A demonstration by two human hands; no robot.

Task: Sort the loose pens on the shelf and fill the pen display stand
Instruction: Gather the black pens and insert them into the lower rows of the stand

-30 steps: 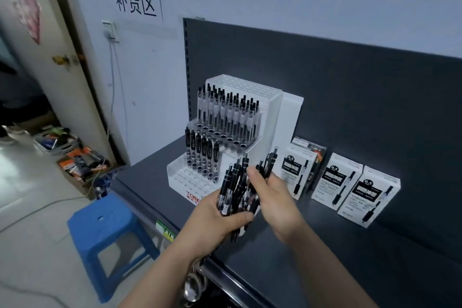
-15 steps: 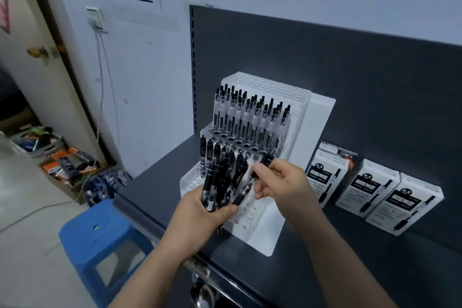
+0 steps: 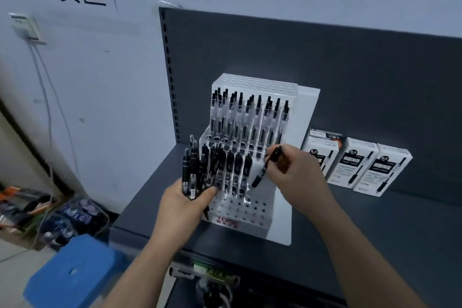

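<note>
- Blue plastic stool (image 3: 75,275): on the floor, lower left, below the front edge of the shelf (image 3: 375,227).
- Left hand (image 3: 182,205): fingers curled round a bundle of pens (image 3: 193,172), held upright with clips up, just in front of the stand's left side and overlapping its left edge in this view.
- Pen display stand (image 3: 282,217): white, stepped, on the shelf against the dark back panel, between the two hands.
  - Rearmost tier: holes unfilled.
  - Next tier down: clear-barrelled pens (image 3: 250,117) across nearly its whole width.
  - Middle tier: dark pens (image 3: 232,162) from the left to about halfway; the holes to their right are open.
  - Front tiers: holes unfilled.
- Single pen (image 3: 266,169): dark, tilted, tip down and to the left, over the open right part of the middle tier; not yet seated in a hole.
- Right hand (image 3: 297,175): thumb and fingers pinch the single pen near its upper end, at the stand's right side.
- Pen boxes (image 3: 357,165): white cartons leaning on the back panel, right of the stand, apart from both hands.
- Progress, as judged: roughly half filled; the bundle, the middle tier's right half and the front holes remain. No loose pens are visible lying on the shelf.
</note>
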